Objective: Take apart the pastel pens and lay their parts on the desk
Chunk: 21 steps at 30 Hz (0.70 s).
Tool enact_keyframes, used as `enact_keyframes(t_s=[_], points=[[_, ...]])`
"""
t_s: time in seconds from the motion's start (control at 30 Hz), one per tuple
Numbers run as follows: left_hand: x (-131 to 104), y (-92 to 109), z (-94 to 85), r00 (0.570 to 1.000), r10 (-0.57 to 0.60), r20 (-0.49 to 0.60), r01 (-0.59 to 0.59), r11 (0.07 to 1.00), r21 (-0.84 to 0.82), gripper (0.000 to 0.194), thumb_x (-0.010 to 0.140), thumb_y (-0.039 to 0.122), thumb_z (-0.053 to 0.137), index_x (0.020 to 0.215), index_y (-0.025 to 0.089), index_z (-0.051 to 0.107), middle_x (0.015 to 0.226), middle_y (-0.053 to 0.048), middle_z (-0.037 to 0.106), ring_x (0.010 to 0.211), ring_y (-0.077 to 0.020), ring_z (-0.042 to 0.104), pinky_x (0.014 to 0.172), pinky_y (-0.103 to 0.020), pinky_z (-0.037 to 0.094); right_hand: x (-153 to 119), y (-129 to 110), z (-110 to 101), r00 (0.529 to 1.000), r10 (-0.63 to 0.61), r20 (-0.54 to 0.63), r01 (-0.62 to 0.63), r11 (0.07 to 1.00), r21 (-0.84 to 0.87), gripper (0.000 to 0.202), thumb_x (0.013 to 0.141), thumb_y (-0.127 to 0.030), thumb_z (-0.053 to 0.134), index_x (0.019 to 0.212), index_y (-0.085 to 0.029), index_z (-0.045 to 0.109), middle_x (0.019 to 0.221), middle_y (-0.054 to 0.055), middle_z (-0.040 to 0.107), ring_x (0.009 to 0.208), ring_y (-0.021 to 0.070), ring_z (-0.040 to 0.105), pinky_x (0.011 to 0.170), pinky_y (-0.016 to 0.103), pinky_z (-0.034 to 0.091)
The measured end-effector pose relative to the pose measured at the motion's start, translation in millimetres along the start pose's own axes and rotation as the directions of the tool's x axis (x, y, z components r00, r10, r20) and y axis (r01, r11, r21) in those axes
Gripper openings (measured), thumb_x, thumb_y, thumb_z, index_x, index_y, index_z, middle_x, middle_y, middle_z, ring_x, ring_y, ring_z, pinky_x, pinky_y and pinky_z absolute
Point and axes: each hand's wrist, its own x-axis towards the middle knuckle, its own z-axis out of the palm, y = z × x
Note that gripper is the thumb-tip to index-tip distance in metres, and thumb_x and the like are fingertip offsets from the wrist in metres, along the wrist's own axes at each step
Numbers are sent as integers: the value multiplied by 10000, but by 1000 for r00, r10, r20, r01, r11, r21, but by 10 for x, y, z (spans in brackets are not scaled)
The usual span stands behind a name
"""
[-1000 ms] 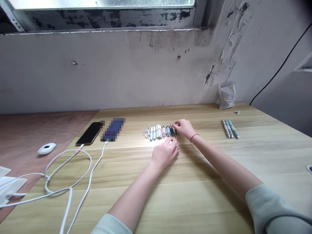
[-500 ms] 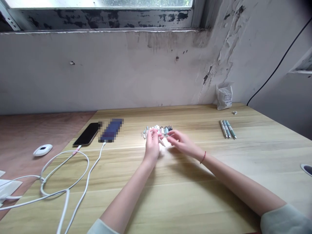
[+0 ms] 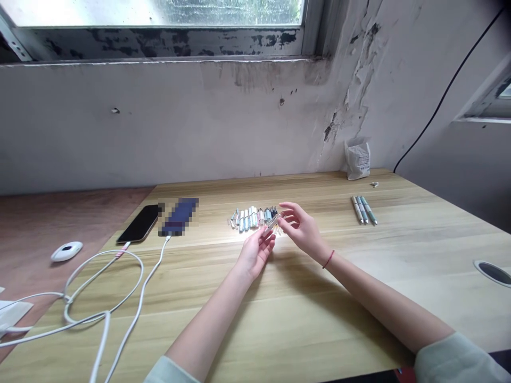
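Between the fingers of my left hand (image 3: 255, 254) is a slim, pale pen barrel (image 3: 271, 225), tilted up to the right. My right hand (image 3: 301, 226) closes thumb and fingers at the barrel's upper end; any small piece pinched there is too small to make out. Just behind my hands lies a row of pen parts (image 3: 249, 218): white, light blue, pink and dark pieces side by side. Some thin parts at the row's right end are partly hidden by my fingers.
Three pens (image 3: 363, 210) lie side by side at the right, with a white plastic packet (image 3: 358, 159) behind them by the wall. To the left are a black phone (image 3: 139, 224), a blurred-out blue device (image 3: 179, 215), looping white cables (image 3: 139, 308) and a small white gadget (image 3: 67, 251). A cable hole (image 3: 494, 273) is at right.
My left hand has turned and shifted right, so the barrel now points up to the right instead of down. My right hand has come in to its upper end. The view has tilted slightly.
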Motion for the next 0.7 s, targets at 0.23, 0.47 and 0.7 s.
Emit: enact_keyframes(t_s=[0.23, 0.47, 0.7], points=[[-32, 19, 33, 995, -92, 24, 92, 995, -24, 129, 841, 139, 490, 800, 79, 597, 727, -60, 617, 544, -67, 570, 464, -147, 480, 120, -195, -59, 992, -109, 61, 116, 983, -139, 160, 800, -317, 547, 915, -209, 575, 888, 44, 640, 701, 146, 614, 550, 243, 491], [-39, 49, 14, 992, -107, 63, 108, 994, -10, 60, 795, 128, 556, 801, 81, 592, 743, -46, 584, 549, -54, 536, 475, -148, 475, 225, -227, -103, 993, -122, -5, 120, 980, -156, 165, 801, -319, 546, 902, -194, 582, 845, 39, 643, 697, 144, 615, 583, 251, 498], [-7, 1, -13, 991, -5, 134, -18, 986, 168, 129, 801, 227, 604, 859, 112, 615, 698, -2, 523, 512, -31, 453, 466, -138, 380, 268, -270, -135, 994, -80, -71, 70, 988, -134, 214, 792, -343, 570, 935, -184, 581, 847, 47, 638, 671, 148, 620, 569, 265, 507]])
